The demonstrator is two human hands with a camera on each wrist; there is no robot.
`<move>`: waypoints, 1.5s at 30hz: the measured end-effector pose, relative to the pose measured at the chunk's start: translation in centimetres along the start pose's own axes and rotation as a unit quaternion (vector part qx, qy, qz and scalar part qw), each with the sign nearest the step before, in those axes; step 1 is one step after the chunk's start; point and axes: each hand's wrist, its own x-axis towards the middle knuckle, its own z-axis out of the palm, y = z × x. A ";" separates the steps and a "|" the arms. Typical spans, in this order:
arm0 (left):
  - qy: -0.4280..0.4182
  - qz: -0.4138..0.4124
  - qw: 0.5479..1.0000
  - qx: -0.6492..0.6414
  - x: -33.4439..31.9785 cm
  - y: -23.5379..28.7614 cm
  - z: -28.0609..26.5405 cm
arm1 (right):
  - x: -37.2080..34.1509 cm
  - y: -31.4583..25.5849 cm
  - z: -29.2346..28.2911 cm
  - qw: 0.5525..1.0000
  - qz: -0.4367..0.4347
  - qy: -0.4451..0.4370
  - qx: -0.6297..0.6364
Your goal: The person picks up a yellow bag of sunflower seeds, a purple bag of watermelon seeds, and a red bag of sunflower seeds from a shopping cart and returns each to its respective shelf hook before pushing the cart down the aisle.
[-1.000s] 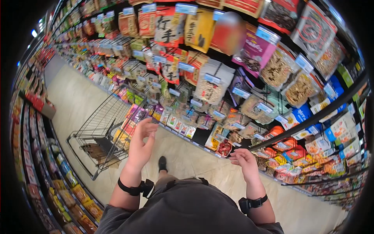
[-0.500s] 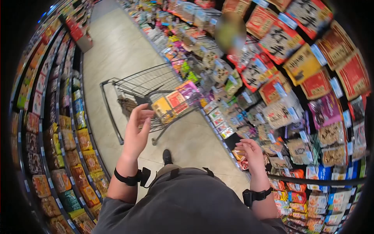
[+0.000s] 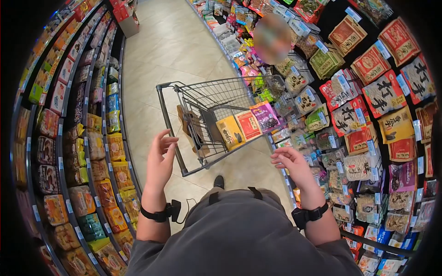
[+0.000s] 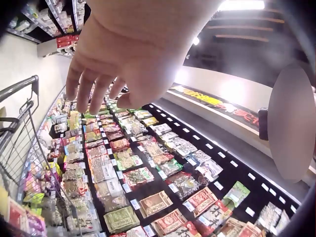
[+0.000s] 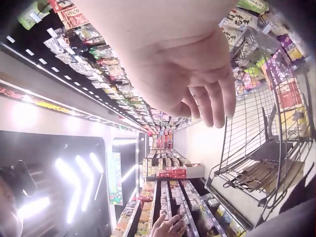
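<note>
My left hand (image 3: pixel 161 161) is raised in front of my body, fingers loosely bent with nothing in them. On the other side my right hand (image 3: pixel 294 170) hovers near the right-hand shelves, also holding nothing, its fingers relaxed. Between and beyond both hands stands a wire shopping cart (image 3: pixel 171 131), its handle just past the left fingertips and not gripped. Inside lie a yellow bag (image 3: pixel 229 132), a red and cream bag (image 3: pixel 249 125) and a purple bag (image 3: pixel 265 116) side by side. The right wrist view shows the cart (image 5: pixel 223 200) beside the right hand's fingers.
Shelves of packaged snacks (image 3: pixel 115 172) line the left side of the aisle. On the right, racks hold bagged dried goods (image 3: pixel 384 94) with price tags. A red-topped box (image 3: pixel 124 16) stands at the far left shelf end. Pale tiled floor (image 3: pixel 161 46) runs between them.
The head view has swung left, so the cart has shifted from the left toward the middle and the right-hand racks have slid rightward. Both hands stay raised and empty.
</note>
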 end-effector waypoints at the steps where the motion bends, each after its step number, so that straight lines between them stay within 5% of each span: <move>1: -0.004 -0.011 1.000 0.010 0.4 -0.3 -0.1 | 0.6 0.1 0.3 1.000 0.007 -0.005 0.001; 12: -0.093 -0.090 0.991 0.034 6.9 -6.3 6.2 | 7.7 1.8 -3.1 0.996 0.089 -0.017 0.015; 20: -0.159 -0.249 0.954 0.051 14.1 -14.9 16.0 | 20.9 3.5 -8.2 0.985 0.157 -0.031 0.064; 25: -0.199 -0.352 0.913 0.055 16.3 -26.5 22.9 | 31.7 11.3 -8.0 0.961 0.248 -0.067 0.102; 27: -0.184 -0.469 0.864 -0.018 16.8 -30.0 26.0 | 35.1 15.4 -6.8 0.943 0.303 -0.059 0.122; 32: -0.202 -0.484 0.846 0.097 16.2 -39.3 31.9 | 42.2 25.1 -4.2 0.893 0.434 -0.047 0.110; 35: -0.185 -0.489 0.832 0.183 15.0 -43.4 34.0 | 44.5 31.4 -2.9 0.894 0.437 -0.092 -0.029; 37: -0.165 -0.512 0.816 0.213 14.0 -45.8 35.2 | 45.3 35.6 -2.4 0.928 0.306 -0.085 -0.196; 45: -0.020 -0.583 0.812 -0.001 14.1 -47.4 36.9 | 46.8 39.0 -1.1 0.932 0.339 -0.046 -0.121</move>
